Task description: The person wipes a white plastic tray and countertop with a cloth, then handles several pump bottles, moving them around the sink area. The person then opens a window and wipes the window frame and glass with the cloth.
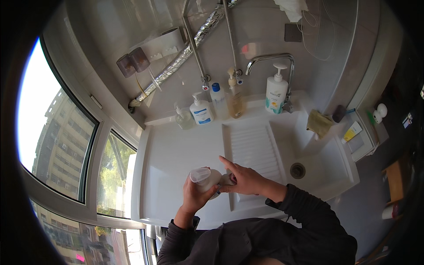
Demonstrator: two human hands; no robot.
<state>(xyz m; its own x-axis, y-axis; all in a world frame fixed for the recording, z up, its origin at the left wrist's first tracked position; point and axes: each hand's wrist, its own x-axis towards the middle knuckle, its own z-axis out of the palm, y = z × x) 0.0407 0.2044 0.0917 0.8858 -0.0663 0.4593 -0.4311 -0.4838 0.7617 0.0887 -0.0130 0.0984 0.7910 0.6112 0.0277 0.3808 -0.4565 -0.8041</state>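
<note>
My left hand (195,196) is wrapped around a white bottle (212,177) with a translucent cap (200,174). The bottle is held above the white countertop (179,152) of the laundry sink. Against the side of the bottle, my right hand (245,180) pinches a small pale item, apparently a cloth (226,180), partly hidden by the fingers. Its index finger points out, away from the bottle. Below the right hand lies the ribbed washboard (253,149) moulded into the sink unit.
Along the back edge stand a clear pump bottle (184,118), a white pump bottle (201,111), a blue-capped bottle (219,99), an amber pump bottle (235,101) and a Pantene pump bottle (276,92). The faucet (292,71) rises behind the basin (318,162). A cloth (318,123) drapes over its rim.
</note>
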